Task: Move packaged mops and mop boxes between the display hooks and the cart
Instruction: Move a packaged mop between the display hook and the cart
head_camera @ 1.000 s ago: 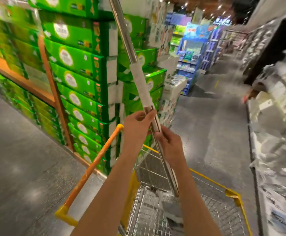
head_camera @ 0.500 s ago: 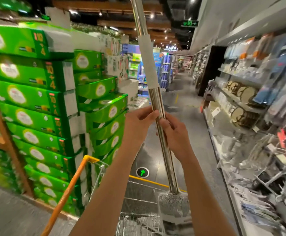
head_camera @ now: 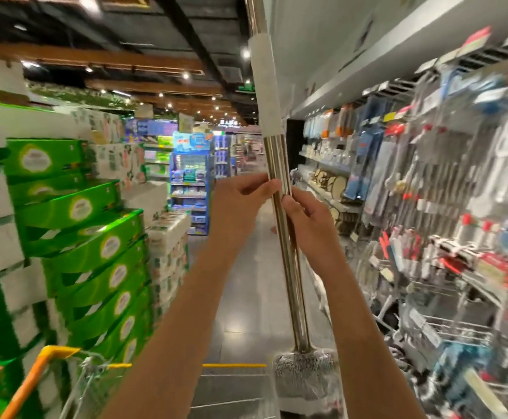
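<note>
Gripping the mop by its shiny round steel pole, the left hand and right hand both curl around it; its plastic-wrapped stringy head hangs above the wire cart.

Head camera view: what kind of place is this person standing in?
Most likely a supermarket aisle. Stacked green boxes line one side, hanging packaged goods on display hooks line the other, and a wire cart stands in front of the person, whose two hands hold a mop.
</note>
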The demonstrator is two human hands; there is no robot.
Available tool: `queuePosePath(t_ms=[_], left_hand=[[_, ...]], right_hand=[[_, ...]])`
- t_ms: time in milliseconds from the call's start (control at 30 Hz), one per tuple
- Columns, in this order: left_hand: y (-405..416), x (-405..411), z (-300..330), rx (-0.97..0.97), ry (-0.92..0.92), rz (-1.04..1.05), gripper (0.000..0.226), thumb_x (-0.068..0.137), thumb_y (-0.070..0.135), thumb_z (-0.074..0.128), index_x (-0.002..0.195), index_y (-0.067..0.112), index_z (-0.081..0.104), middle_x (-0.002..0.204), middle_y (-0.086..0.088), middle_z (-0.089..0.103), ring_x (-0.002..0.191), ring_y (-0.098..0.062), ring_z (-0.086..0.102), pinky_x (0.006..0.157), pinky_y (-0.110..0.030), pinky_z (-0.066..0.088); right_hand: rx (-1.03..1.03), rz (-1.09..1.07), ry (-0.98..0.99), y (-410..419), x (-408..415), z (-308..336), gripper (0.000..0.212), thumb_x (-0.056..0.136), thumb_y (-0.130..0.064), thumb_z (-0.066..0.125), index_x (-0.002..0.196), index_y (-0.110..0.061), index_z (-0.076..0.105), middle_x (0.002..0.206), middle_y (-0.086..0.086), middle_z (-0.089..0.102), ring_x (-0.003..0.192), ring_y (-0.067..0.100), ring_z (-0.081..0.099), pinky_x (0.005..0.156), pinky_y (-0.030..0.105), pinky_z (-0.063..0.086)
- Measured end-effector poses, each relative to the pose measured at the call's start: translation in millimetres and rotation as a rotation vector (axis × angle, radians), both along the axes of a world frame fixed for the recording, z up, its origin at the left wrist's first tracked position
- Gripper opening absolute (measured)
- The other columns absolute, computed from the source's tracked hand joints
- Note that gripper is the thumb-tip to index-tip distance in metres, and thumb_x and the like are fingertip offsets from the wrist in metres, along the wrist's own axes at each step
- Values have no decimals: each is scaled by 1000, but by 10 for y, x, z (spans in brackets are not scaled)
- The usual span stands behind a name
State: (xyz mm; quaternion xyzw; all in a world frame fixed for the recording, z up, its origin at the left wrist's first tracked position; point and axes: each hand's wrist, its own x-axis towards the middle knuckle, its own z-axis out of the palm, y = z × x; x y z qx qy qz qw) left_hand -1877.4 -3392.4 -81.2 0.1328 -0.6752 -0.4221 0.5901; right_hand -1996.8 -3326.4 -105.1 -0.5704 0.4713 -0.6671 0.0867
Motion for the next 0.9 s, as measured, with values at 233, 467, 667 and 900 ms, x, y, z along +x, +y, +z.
queuePosePath(t_ms=[233,467,667,900], left_hand=[[663,-885,-80,-68,30,-209,29,88,9,74,81,36,79,72,9,73,65,0,61,65,-18,50],[1408,-1745,-339,21,19,-410,14,86,7,75,93,18,81,87,-7,78,81,-17,73,77,-27,56],[1987,-2313,-479,42,-35,-536,14,84,7,77,97,10,80,93,-16,77,90,-31,73,90,-53,58],[2598,-2746,-510,16,10,-688,19,93,21,69,105,32,78,94,4,79,87,-10,74,78,-22,56]], right_hand=[[-34,-176,-62,878,-743,-115,23,90,-36,61,108,-42,74,90,14,72,76,21,63,71,42,54],[-77,-299,-148,1783,-1443,-414,31,87,-28,68,107,-51,73,90,-11,76,82,6,71,69,24,58],[-116,-423,-231,2440,-1880,-666,31,89,-23,69,114,-41,74,95,-6,77,84,11,71,74,32,58],[-168,-528,-291,3136,-2103,-1092,33,92,-16,67,116,-37,74,91,0,76,79,12,69,73,31,57]])
